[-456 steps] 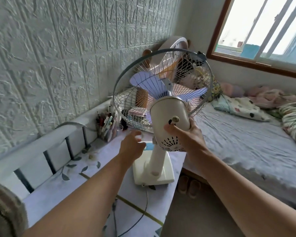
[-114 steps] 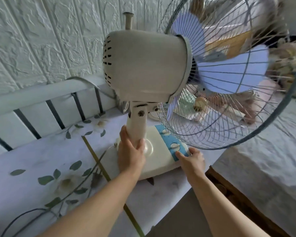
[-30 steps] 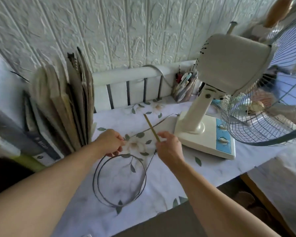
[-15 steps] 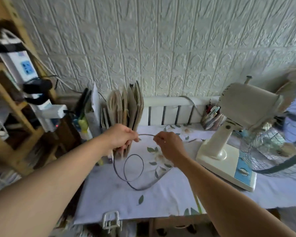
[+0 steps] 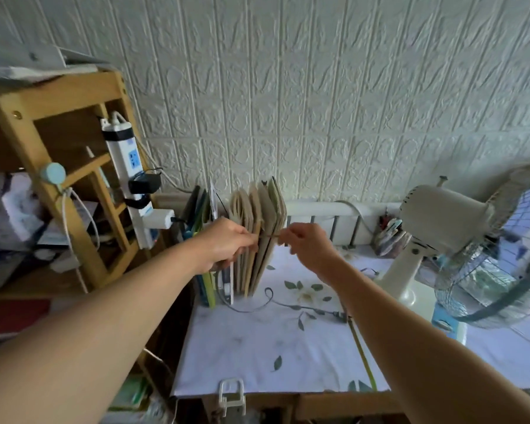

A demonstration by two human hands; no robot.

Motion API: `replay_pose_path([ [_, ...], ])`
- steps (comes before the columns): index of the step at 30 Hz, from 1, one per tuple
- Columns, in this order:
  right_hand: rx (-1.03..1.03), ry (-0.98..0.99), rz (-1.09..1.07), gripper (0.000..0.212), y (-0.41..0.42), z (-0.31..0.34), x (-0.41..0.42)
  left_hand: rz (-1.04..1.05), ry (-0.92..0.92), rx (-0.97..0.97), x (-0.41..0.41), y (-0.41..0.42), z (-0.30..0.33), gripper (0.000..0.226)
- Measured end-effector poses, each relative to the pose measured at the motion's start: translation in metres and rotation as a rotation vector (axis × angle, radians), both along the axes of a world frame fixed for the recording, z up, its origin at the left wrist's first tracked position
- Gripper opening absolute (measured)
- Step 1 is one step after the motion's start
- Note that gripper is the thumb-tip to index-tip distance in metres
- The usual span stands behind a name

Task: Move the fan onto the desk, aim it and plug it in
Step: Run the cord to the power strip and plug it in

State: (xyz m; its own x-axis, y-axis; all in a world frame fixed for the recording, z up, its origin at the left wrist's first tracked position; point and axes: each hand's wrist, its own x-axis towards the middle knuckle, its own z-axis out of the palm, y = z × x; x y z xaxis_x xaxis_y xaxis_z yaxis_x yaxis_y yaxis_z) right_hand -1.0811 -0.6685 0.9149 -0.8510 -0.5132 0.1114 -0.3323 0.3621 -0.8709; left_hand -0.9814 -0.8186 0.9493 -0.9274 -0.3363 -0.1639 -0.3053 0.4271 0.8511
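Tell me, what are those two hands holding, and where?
Both hold the fan's cord: the left hand and right hand pinch a short stretch taut between them, above the desk. The plug isn't visible.

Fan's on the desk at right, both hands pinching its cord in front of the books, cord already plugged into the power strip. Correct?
Not quite. The head view shows the left hand and right hand holding the cord, not yet plugged into the power strip. The rest holds.
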Motion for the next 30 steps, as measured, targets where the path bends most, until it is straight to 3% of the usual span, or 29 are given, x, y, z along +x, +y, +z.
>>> replay_pose_path([
  [5, 0.171, -0.075, -0.443, 0.027, 0.025, -0.002, 0.003, 0.019, 0.033, 0.088, 0.035, -0.031, 0.023, 0.031],
  [7, 0.132, -0.122, -0.310, 0.029, 0.013, 0.006, 0.023, -0.001, 0.065, 0.074, 0.049, -0.039, 0.032, 0.032],
  [10, -0.081, -0.183, -0.010, 0.031, -0.017, 0.025, 0.055, -0.066, 0.089, 0.033, 0.057, -0.034, 0.040, 0.030],
  [13, -0.119, -0.084, 0.025, 0.038, -0.038, 0.047, 0.084, -0.096, 0.105, 0.006, 0.070, -0.034, 0.047, 0.027],
  [15, -0.088, 0.008, -0.084, 0.036, -0.038, 0.053, 0.091, -0.113, 0.115, 0.027, 0.081, -0.044, 0.053, 0.026],
  [22, 0.095, 0.026, -0.655, 0.037, 0.005, 0.052, 0.095, -0.080, 0.145, 0.126, 0.116, -0.081, 0.070, 0.027],
  [24, 0.013, -0.044, -0.538, 0.032, 0.000, 0.058, 0.106, -0.108, 0.165, 0.155, 0.121, -0.081, 0.074, 0.027],
  [26, -0.123, -0.127, -0.249, 0.031, -0.019, 0.069, 0.123, -0.155, 0.178, 0.131, 0.122, -0.072, 0.078, 0.027],
  [28, -0.167, -0.127, -0.023, 0.031, -0.043, 0.083, 0.141, -0.162, 0.198, 0.055, 0.121, -0.058, 0.081, 0.024],
  [30, -0.176, -0.068, 0.037, 0.034, -0.059, 0.094, 0.150, -0.169, 0.214, 0.029, 0.121, -0.050, 0.084, 0.023],
])
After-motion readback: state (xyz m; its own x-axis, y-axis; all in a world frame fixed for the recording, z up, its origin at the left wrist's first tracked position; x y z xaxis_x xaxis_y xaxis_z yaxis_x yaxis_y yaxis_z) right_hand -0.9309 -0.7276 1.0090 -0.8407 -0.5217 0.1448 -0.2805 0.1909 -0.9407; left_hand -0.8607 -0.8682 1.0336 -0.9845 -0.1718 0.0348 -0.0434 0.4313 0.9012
